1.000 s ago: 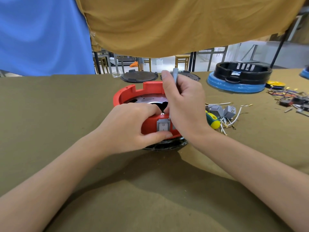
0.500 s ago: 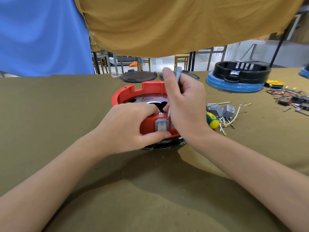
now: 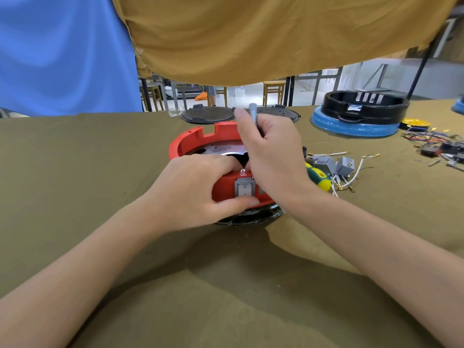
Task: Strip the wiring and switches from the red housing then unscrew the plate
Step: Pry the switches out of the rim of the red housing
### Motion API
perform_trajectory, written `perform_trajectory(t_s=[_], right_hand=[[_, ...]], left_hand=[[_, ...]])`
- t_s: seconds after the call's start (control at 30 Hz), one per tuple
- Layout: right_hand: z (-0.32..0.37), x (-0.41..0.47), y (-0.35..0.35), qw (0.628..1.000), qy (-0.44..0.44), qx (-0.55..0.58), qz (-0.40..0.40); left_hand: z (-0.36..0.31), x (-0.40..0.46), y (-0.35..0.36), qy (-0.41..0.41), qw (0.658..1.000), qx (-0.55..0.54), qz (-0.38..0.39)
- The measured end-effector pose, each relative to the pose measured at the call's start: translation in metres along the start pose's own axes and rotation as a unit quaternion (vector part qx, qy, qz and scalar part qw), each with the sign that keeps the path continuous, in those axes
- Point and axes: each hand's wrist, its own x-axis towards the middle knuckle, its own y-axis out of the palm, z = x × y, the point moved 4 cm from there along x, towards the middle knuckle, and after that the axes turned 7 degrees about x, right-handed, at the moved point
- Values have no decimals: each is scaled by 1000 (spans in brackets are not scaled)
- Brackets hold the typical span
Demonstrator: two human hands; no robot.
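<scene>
Olive cloth table (image 3: 75, 172), blue and mustard sheets hanging behind the far edge. Red housing (image 3: 198, 136) near the middle of the table, sitting on a black base (image 3: 253, 217), shiny plate (image 3: 221, 150) visible inside. Left hand (image 3: 195, 192) clamped on the near wall, fingers hooked over the rim, thumb pressed just under the grey switch (image 3: 244, 188) (rocker type, still seated in the wall). Right hand (image 3: 273, 159) wrapped round a thin grey tool (image 3: 253, 114), held upright and poking down inside the housing; tip hidden. Just right of the housing: green-yellow screwdriver (image 3: 317, 177), loose grey switches (image 3: 334, 165), white wires (image 3: 351, 177). Far right edge: black-and-blue housing (image 3: 361, 114) and a wire tangle (image 3: 431, 139). Two black lids (image 3: 208, 114) at the far edge.
</scene>
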Motion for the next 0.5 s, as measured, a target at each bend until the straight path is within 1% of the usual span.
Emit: perform_trajectory(t_s=[0.2, 0.27, 0.4, 0.5], right_hand=[[3, -3, -13, 995, -16, 79, -65], [4, -4, -14, 994, -19, 88, -57], [3, -4, -15, 995, -19, 98, -13], [3, -1, -20, 991, -14, 132, 5]], left_hand=[[0, 0, 0, 8, 1000, -2, 7], [1, 0, -1, 9, 1000, -5, 11], [5, -1, -3, 22, 999, -15, 19], [5, -1, -4, 36, 999, -7, 16]])
